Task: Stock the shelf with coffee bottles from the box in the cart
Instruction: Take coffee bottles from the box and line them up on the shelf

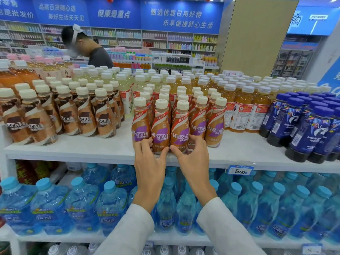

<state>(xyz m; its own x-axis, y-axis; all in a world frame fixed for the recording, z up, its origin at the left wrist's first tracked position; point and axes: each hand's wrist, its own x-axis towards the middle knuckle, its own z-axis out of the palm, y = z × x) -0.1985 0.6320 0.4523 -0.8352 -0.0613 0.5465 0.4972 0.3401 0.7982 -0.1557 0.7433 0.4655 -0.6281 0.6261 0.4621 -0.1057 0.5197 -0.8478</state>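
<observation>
Coffee bottles — gripped by left hand, right hand.

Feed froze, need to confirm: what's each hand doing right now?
Left hand: grips a purple-label coffee bottle.
Right hand: grips the neighbouring coffee bottle.

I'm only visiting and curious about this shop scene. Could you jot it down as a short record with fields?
Place: top shelf of a shop display
Stock: purple-label Nescafe bottles, upright in rows
Left hand: grips a front-row bottle near its base
Right hand: grips the neighbouring bottle
To the left: brown-label Nescafe bottles
To the right: orange drink bottles, then dark blue bottles
Below: blue water bottles
Price tag: reads 6.00
</observation>
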